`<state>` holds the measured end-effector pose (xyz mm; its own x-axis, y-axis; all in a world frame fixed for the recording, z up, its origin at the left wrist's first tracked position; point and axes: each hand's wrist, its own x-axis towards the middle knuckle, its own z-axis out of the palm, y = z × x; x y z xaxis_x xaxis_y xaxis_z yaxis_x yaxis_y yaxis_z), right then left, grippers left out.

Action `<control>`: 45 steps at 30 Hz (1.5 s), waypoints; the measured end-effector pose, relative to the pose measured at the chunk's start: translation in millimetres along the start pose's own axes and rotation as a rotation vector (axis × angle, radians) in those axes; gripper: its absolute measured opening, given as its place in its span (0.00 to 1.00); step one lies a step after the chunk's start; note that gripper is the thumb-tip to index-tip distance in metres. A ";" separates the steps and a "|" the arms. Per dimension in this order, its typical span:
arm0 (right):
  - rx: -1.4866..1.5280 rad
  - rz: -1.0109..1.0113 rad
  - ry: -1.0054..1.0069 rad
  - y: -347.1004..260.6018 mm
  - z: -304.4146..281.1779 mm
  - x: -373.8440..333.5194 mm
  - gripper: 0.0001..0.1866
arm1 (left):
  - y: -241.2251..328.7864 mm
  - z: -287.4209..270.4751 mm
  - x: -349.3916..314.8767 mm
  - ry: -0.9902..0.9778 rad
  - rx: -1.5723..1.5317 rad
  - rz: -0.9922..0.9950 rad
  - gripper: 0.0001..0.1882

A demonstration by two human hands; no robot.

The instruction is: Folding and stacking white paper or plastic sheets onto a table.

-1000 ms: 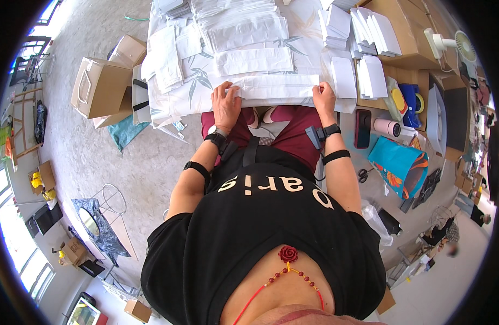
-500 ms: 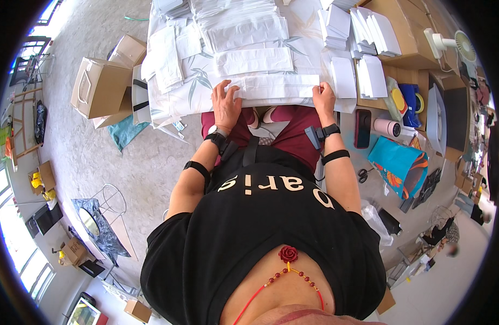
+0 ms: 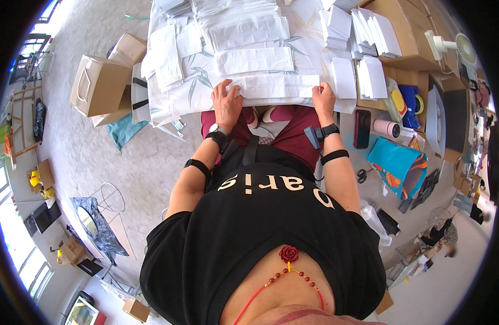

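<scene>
A long folded strip of thin white plastic, which looks like a plastic bag [image 3: 279, 86], lies along the near edge of the table. At its left end, my left hand [image 3: 226, 105] has curled fingers and thumb around the corner. My right hand [image 3: 324, 103] pinches the opposite end between thumb and fingers. Just beyond lies another folded white strip [image 3: 255, 61], with a thick stack of similar white plastic [image 3: 244, 32] behind it. More folded white pieces [image 3: 165, 57] are to the left on the patterned tablecloth [image 3: 198, 86].
Stacks of white card-like pieces [image 3: 372, 77] stand at the right by a cardboard box [image 3: 396, 32]. A small fan [image 3: 465, 47], phone [image 3: 362, 129], pink bottle [image 3: 386, 127] and blue bag [image 3: 396, 165] are also right. Brown cartons [image 3: 100, 84] sit left of the table.
Both hands stay at the two ends of the folded plastic strip. Only a very slight shift of the view shows.
</scene>
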<state>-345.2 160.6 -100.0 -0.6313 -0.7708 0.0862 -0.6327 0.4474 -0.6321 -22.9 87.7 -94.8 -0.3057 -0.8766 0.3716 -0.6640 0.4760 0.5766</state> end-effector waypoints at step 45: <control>0.069 -0.588 -0.429 -121.0 75.3 -49.4 0.28 | 11.6 -17.3 9.0 -0.007 -1.465 -0.807 0.12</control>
<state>-203.7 110.4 -85.8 0.0448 -0.9910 0.1261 -0.7743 -0.1142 -0.6224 -21.6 86.5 -72.1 -0.2319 -0.9115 -0.3396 0.5124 -0.4112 0.7539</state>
